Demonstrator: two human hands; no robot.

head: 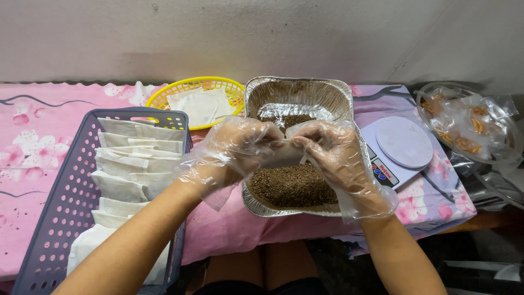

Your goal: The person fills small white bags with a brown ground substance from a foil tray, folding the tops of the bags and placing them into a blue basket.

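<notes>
Both hands are wearing loose clear plastic gloves and are meeting over a foil tray (327, 90). The left hand (240, 147) and the right hand (333, 150) are pinching a small white paper pouch (284, 153) between them, fingertips pressed together on its two ends, so the pouch is hanging in the air right at the grip.

Directly beneath the grip, the tray is holding a heap of coarse brown granules (292, 186), with more of them lying at the tray's far end beyond the knuckles. Nothing is standing between the pouch and the granules below it.

To the left of the grip, past the left wrist, a grey-blue perforated basket (60, 207) is holding a row of white pouches (131, 169) standing on edge. Beyond the left hand, a yellow plastic basket (180, 90) is holding flat white paper pieces. Just right of the right hand, a small white kitchen scale (404, 145) is sitting beside the tray, nearly touching it. Farther right, clear plastic bags (469, 125) with orange pieces inside are lying well apart from the hands. A pink flowered cloth (33, 142) is covering the table under everything.
</notes>
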